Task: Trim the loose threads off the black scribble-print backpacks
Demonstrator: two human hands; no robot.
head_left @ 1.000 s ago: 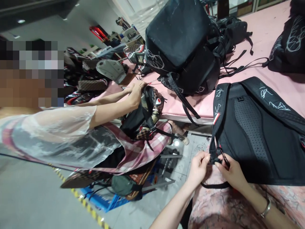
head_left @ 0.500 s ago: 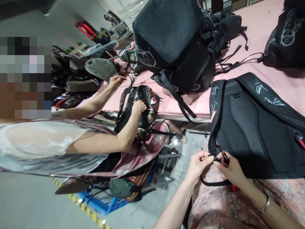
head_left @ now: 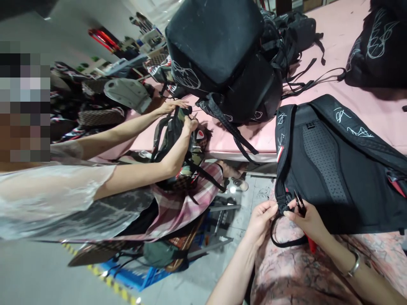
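A black backpack (head_left: 359, 182) with white line drawings on its straps lies back-panel up, over the pink table edge and my lap. My left hand (head_left: 262, 218) pinches the lower end of its left shoulder strap (head_left: 286, 156). My right hand (head_left: 307, 220) pinches the same strap end from the other side and also holds small dark snips (head_left: 299, 203) in its palm. A loop of black webbing (head_left: 288, 245) hangs below both hands. Something red (head_left: 312, 245) shows beneath my right hand.
Large black bags (head_left: 216, 42) stand on the pink table (head_left: 337, 38), with another black bag (head_left: 378, 55) at right. At left a person works on a camouflage backpack (head_left: 168, 144). A blue crate (head_left: 140, 275) sits on the floor below.
The view has shifted slightly. My hands stay at the strap end, and the snips point more upright. The person at left has brought both hands together at the top of the camouflage backpack.
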